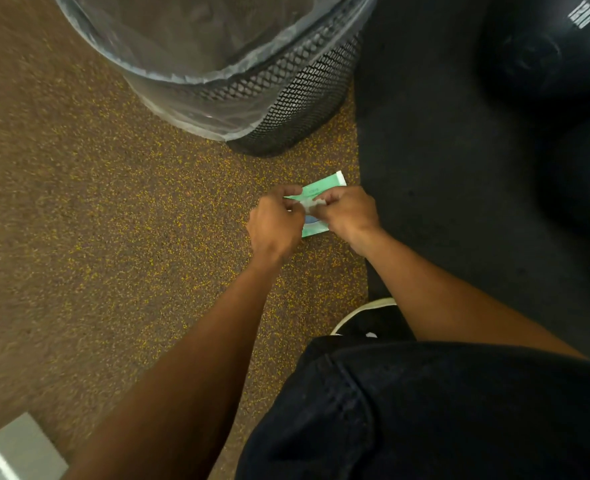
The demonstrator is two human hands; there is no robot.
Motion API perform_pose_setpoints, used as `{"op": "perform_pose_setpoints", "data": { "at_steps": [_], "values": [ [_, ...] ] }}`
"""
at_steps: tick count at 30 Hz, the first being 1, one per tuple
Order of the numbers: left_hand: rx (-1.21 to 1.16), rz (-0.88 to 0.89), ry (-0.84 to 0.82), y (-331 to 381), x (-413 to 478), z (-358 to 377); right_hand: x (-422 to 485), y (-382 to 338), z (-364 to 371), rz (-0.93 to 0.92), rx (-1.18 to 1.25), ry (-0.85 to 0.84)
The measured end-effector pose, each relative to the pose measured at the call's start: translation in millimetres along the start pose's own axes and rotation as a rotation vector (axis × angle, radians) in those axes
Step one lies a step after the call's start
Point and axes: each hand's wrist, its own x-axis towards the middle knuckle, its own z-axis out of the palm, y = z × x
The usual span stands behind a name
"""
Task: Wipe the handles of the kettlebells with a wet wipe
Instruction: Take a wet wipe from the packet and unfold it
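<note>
one head-worn wide-angle view looks steeply down at the speckled floor (96, 220) beside a mesh bin (304, 98).

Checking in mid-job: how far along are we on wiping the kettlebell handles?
Done: nothing visible yet; no wipe is free of the pack. In hand: the left hand and right hand both pinch at the opening of the green wipe pack, where something white shows. Left: pull a wipe out, then wipe the handles. The black kettlebell sits on the dark mat, its handle out of view.
</note>
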Motion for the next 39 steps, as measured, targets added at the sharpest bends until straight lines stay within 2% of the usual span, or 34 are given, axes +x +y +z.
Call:
{"op": "perform_pose_setpoints", "data": {
  "at_steps": [9, 16, 20, 23, 27, 32, 36, 39],
  "values": [
    [0.087, -0.033, -0.001, 1, 5, -3, -6, 11, 2, 0.086, 0.237, 0.010],
    [0.164, -0.021, -0.058, 8, 10, -5, -10, 7, -6, 0.126, 0.381, -0.063],
    [0.221, -0.011, -0.084, 11, 11, -5, -16, 8, -12, 0.074, 0.398, -0.009],
    [0.248, -0.005, -0.118, 14, 11, -6, -19, 8, -16, 0.044, 0.361, -0.056],
    [0.261, -0.008, -0.153, 16, 13, -8, -22, 5, -23, 0.032, 0.372, -0.015],
    [0.262, -0.006, -0.249, 21, 15, -13, -30, -1, -39, 0.012, 0.486, 0.023],
    [0.192, -0.010, -0.399, 25, 21, -22, -34, -5, -51, 0.042, 0.467, -0.032],
    [0.182, 0.074, -0.512, 37, 19, -31, -40, -8, -59, 0.050, 0.483, -0.049]
  ]
}}
